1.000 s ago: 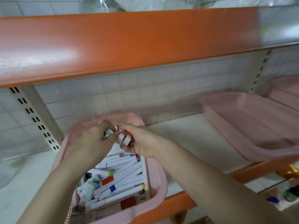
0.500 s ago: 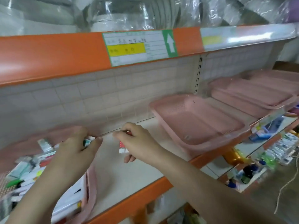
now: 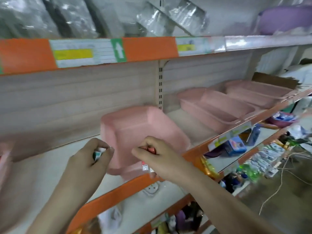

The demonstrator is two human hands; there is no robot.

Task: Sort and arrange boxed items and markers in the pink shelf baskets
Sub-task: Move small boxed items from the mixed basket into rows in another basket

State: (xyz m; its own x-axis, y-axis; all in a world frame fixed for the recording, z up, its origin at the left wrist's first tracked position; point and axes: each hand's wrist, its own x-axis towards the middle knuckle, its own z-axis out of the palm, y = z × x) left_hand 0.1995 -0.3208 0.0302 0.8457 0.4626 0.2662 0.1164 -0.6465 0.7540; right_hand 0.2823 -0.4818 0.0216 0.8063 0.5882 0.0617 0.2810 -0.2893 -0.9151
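Two small loads are clamped, green-tipped items (image 3: 98, 153) in left hand (image 3: 89, 159), red ones (image 3: 150, 149) in right hand (image 3: 156, 157); pink basket (image 3: 135, 125) just beyond both is judged unfilled.

Pale pink baskets (image 3: 135, 129) line a cream shelf (image 3: 50, 169) edged in orange. On the orange edge of the shelf above, a white label (image 3: 84, 53) carries a yellow band and a green panel with a white arrow. The left hand (image 3: 89, 159) holds a white and green box (image 3: 98, 153); the right hand (image 3: 155, 156) holds red-and-white boxes (image 3: 151, 150). A purple tub (image 3: 285, 19) sits at the top right.
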